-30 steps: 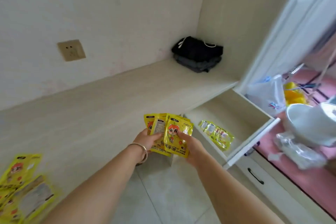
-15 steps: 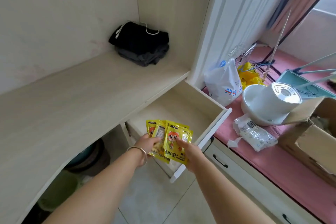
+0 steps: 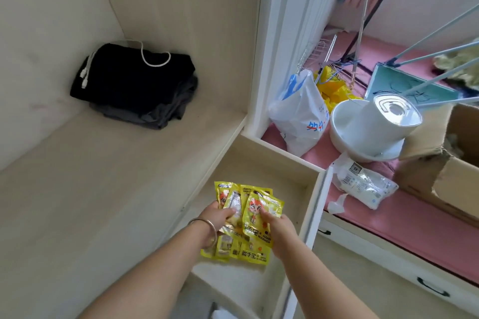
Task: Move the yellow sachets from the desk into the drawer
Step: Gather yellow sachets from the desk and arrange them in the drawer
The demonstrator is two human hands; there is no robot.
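Both hands hold a fanned bunch of yellow sachets (image 3: 255, 206) with a red-haired cartoon figure, low over the open drawer (image 3: 312, 217). My left hand (image 3: 216, 217), with a metal bangle on the wrist, grips the left sachets. My right hand (image 3: 278, 228) pinches the front sachet. Under the hands, several more yellow sachets (image 3: 246, 254) lie flat on the drawer floor. The pale wooden desk (image 3: 103, 189) stretches to the left of the drawer.
Folded dark clothes (image 3: 137, 85) sit in the desk's back corner. Right of the drawer, a pink ledge (image 3: 414, 220) carries a white plastic bag (image 3: 300, 111), a white appliance in a bowl (image 3: 373, 127), a wrapped packet (image 3: 363, 184) and a cardboard box (image 3: 448, 163).
The view has swung right, away from the desk's left end. Both hands have carried the sachets from in front of the desk edge to low inside the open drawer.
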